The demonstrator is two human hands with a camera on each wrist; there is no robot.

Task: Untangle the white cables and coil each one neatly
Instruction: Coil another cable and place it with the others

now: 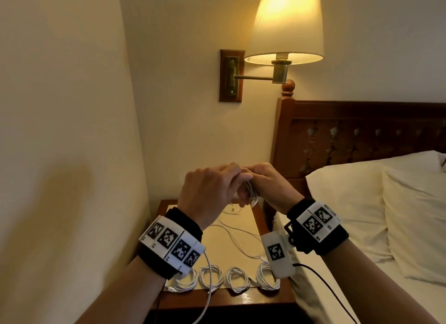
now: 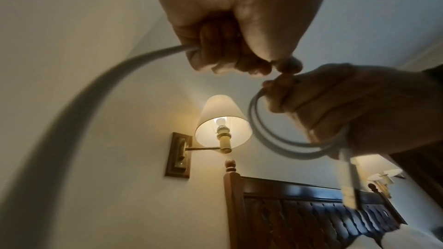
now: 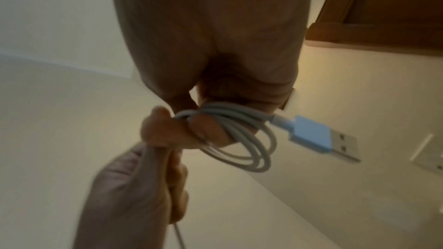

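Note:
Both hands are raised above the nightstand (image 1: pixel 272 297) and meet at one white cable. My right hand (image 1: pixel 266 180) holds its small coil (image 3: pixel 251 150), the loops wrapped round the fingers (image 3: pixel 208 130), with the USB plug (image 3: pixel 321 137) sticking out to the side. My left hand (image 1: pixel 214 186) grips the free strand (image 2: pixel 91 97) in a closed fist (image 2: pixel 230 48) right beside the coil (image 2: pixel 275 141). Several finished white coils (image 1: pixel 212 275) lie in a row along the nightstand's front edge. Behind them a loose white cable (image 1: pixel 237 236) sprawls on the top.
A lit wall lamp (image 1: pixel 284 26) hangs on a brass arm above the hands. A cream wall (image 1: pixel 60 130) stands close on the left. The bed with white pillows (image 1: pixel 362 203) and a dark wooden headboard (image 1: pixel 362 130) fills the right.

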